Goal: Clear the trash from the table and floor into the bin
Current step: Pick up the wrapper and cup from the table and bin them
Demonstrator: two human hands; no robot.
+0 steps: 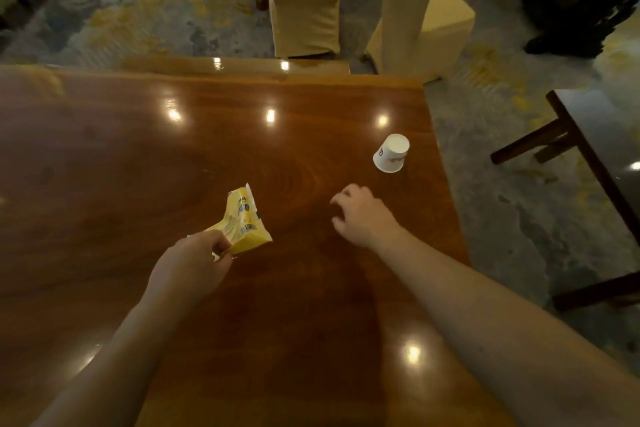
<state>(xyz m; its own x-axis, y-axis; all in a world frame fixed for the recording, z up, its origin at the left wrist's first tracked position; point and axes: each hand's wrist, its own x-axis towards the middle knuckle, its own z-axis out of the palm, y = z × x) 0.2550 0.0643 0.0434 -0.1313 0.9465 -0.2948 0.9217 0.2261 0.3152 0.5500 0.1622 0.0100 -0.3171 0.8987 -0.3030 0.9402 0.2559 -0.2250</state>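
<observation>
A crumpled yellow wrapper (244,218) with blue print is pinched at its lower corner by my left hand (194,263) and held just above the glossy wooden table (138,166). A white paper cup (391,153) stands upside down near the table's right edge. My right hand (363,213) hovers over the table below and left of the cup, fingers apart and curled, holding nothing. No bin is in view.
Two chairs in cream covers (304,3) (422,28) stand beyond the table's far edge. A dark wooden side table (595,149) stands on the patterned carpet (519,218) to the right. The table's right edge runs close to the cup.
</observation>
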